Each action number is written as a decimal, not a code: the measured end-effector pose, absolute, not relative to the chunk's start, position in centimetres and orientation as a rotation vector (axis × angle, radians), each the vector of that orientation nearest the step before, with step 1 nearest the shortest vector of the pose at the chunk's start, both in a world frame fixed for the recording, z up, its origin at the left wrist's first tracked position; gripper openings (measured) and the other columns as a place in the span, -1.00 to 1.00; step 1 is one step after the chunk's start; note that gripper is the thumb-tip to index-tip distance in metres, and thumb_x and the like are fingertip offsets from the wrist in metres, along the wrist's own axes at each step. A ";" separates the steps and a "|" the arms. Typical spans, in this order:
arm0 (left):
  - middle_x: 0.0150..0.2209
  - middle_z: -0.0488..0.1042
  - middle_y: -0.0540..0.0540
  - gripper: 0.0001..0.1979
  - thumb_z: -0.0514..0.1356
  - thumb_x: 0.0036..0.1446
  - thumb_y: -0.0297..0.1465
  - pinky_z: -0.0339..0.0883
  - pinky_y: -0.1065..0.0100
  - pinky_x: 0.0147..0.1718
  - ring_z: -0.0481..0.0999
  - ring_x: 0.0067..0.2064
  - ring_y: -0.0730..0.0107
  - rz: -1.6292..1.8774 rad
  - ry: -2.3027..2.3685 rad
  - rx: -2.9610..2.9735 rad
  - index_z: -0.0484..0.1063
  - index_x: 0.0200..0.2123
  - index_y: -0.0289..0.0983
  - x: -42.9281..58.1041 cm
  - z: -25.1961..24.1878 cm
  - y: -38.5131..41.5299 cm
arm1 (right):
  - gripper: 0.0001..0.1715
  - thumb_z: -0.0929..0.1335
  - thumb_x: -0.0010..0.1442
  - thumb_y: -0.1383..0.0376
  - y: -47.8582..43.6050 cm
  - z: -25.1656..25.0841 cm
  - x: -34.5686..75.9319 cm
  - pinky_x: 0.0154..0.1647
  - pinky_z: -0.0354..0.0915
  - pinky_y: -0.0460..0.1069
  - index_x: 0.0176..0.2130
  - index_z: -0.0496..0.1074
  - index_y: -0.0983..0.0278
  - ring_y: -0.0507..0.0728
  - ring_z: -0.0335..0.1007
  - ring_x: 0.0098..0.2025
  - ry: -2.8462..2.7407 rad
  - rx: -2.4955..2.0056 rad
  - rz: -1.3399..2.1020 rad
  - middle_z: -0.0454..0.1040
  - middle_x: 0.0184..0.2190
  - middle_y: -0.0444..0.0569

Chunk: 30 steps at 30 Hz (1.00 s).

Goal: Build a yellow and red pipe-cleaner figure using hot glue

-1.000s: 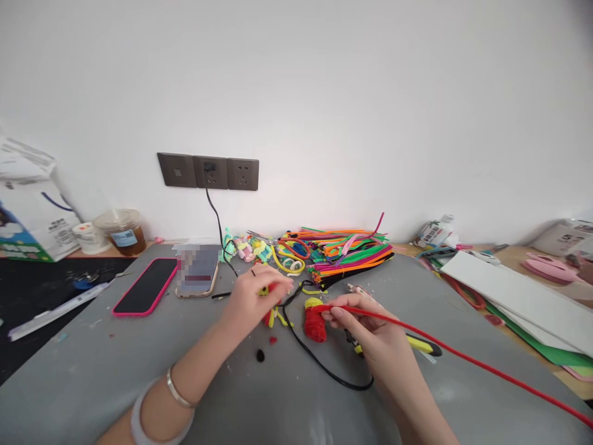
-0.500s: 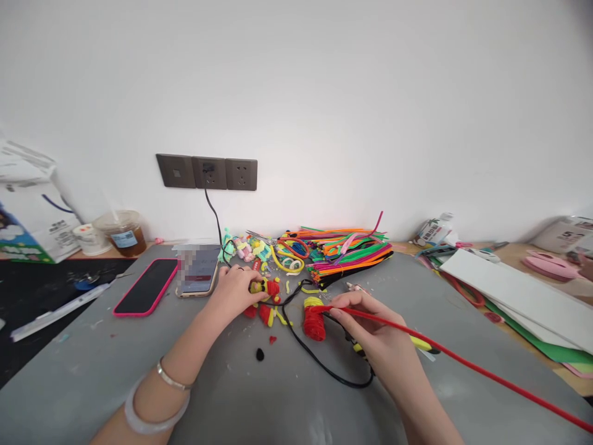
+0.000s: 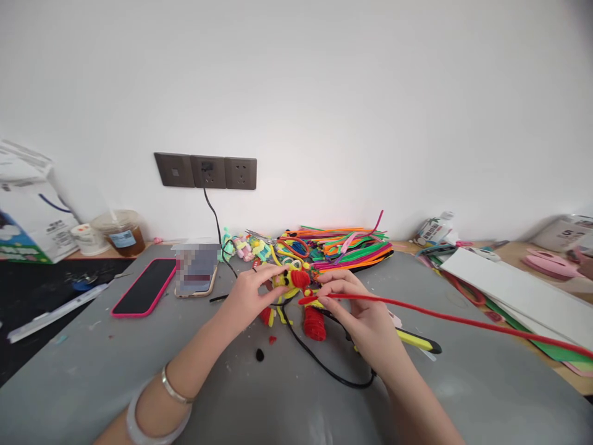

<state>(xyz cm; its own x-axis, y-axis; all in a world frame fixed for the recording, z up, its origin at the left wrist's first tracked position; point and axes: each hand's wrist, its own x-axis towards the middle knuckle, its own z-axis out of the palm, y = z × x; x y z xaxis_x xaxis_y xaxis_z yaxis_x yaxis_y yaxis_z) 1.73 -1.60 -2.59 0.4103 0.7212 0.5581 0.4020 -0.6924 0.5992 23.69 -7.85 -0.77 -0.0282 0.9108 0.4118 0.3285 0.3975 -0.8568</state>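
Left hand (image 3: 248,296) pinches a small yellow-and-red figure (image 3: 291,279), apparently pipe-cleaner work. Right hand (image 3: 356,312) grips the long red pipe cleaner (image 3: 445,317) above the bench (image 3: 92,358).

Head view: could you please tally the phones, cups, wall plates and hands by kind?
Phones: 2 (pink-cased phone, gold-cased phone)
Cups: 2 (lidded drink cup, small white cup)
Wall plates: 3
Hands: 2 (left hand holding yellow-and-red figure, right hand pinching long red pipe cleaner)
Total: 9
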 end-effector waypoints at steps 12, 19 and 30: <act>-0.20 0.67 -0.06 -0.79 0.30 0.16 -0.43 0.53 0.45 -0.34 0.60 -0.44 0.49 1.405 0.894 2.290 0.49 -0.10 -0.22 2.3 -2.3 -2.9 | -0.86 0.38 0.29 0.26 -7.5 -0.7 22.7 0.10 0.33 0.21 -0.34 0.53 0.12 0.29 0.36 0.15 -1.698 -1.157 0.399 0.39 0.03 0.02; -0.13 0.68 -0.14 -0.76 0.29 0.17 -0.41 0.61 0.37 -0.23 0.68 -0.34 0.38 1.405 0.796 2.202 0.54 -0.06 -0.23 2.3 -2.1 -2.9 | -0.90 0.39 0.25 0.27 -7.9 0.1 22.6 0.09 0.31 0.25 -0.34 0.50 0.14 0.31 0.41 0.08 -1.684 -1.243 0.322 0.44 -0.02 0.05; -0.12 0.67 -0.12 -0.73 0.28 0.18 -0.42 0.63 0.36 -0.13 0.69 -0.25 0.38 1.366 0.719 2.138 0.56 -0.03 -0.23 2.5 -2.3 -3.0 | -0.89 0.38 0.22 0.31 -8.0 0.8 22.5 0.05 0.28 0.22 -0.36 0.39 0.14 0.30 0.43 0.01 -1.689 -1.330 0.285 0.50 -0.10 0.01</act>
